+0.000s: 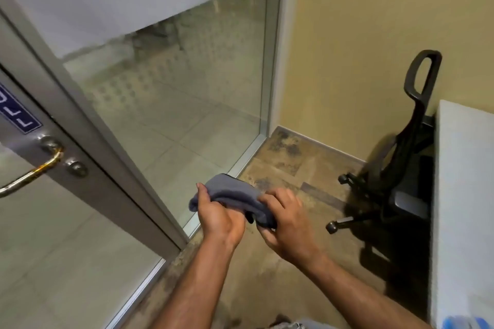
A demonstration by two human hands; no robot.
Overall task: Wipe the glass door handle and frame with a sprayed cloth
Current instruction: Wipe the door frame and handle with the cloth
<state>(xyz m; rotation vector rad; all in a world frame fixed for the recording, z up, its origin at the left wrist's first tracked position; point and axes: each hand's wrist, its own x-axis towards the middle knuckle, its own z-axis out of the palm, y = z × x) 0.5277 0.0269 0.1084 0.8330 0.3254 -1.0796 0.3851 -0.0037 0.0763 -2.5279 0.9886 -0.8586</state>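
Grey microfibre, the cloth (233, 193) sits bunched between my two hands, low and to the right of the door. My left hand (217, 218) curls round one end, and my right hand (284, 226) grips the other, fingers (270, 197) folded over the top. I judge the wiping not yet begun: the door handle (29, 174) and the metal frame (88, 139) lie well apart from the cloth, nothing touching them. Whether the cloth is sprayed I cannot tell.

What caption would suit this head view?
The left hand and right hand grip a grey cloth near the door handle.
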